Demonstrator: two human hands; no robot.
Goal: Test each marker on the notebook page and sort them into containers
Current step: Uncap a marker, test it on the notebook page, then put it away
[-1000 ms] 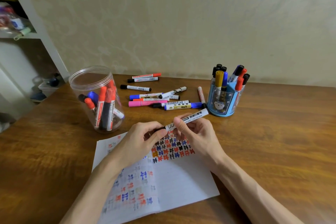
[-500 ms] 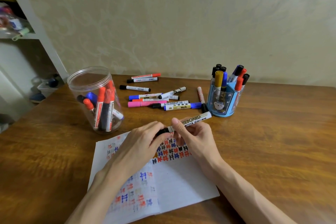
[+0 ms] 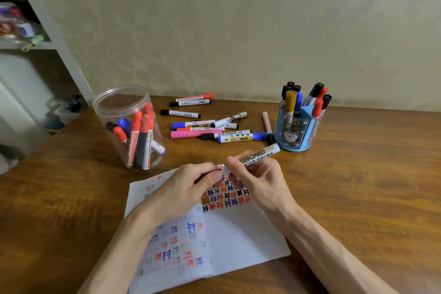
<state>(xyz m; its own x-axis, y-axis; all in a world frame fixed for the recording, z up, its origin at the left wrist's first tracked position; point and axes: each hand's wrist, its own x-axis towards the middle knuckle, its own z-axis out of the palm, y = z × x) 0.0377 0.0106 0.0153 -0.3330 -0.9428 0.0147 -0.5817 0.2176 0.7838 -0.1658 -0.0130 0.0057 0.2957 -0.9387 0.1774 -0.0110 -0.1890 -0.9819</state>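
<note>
A white whiteboard marker [image 3: 256, 155] is held over the open notebook [image 3: 238, 234]. My right hand [image 3: 255, 181] pinches its barrel between thumb and fingers. My left hand [image 3: 183, 191] grips the marker's dark cap end, mostly hidden under the fingers. The page shows rows of red, blue and black test marks. A clear plastic jar [image 3: 130, 126] at the left holds several markers. A blue pen holder [image 3: 299, 124] at the right holds several upright markers. Several loose markers [image 3: 214, 126] lie between the two containers.
All of this sits on a wooden table [image 3: 370, 186] against a beige wall. A white shelf unit [image 3: 35, 43] with clutter stands at the far left, beyond the table edge.
The marker has turned in my hands so its printed label now faces up. Both hands stay together at its cap end over the notebook.
</note>
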